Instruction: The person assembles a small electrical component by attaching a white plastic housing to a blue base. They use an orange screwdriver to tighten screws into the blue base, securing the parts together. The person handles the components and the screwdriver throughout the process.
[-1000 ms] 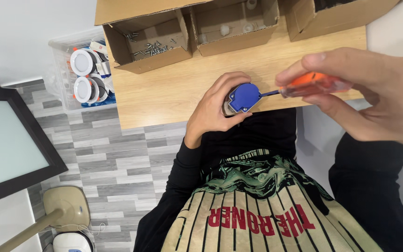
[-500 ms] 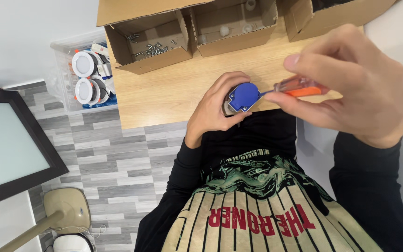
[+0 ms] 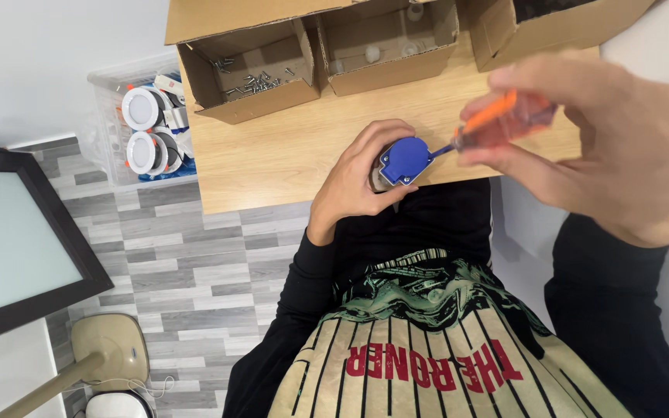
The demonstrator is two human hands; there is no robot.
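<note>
The small device with a blue plastic cover [image 3: 404,161] sits at the near edge of the wooden surface [image 3: 288,147], wrapped from the left by the left hand [image 3: 358,182], whose grip is clenched around its grey body; it looks rigid, hard-shelled and light, small enough for one palm, and best held by its sides so the blue face stays open to the tool; the smooth plastic could slip if held loosely. The right hand [image 3: 605,147] pinches a screwdriver with an orange translucent handle [image 3: 505,120], grip closed on the handle, its thin tip meeting the right corner of the blue cover; the handle is blurred, the shaft stiff and slim.

Farther across the surface stand open cardboard boxes; the left box [image 3: 249,73] holds loose dark screws scattered on its floor; the middle box [image 3: 389,46] holds a few small pale round parts; the right box [image 3: 551,23] shows something dark that cannot be made out. To the left, off the surface, a clear plastic bin [image 3: 106,131] holds round white fittings with orange clips.
</note>
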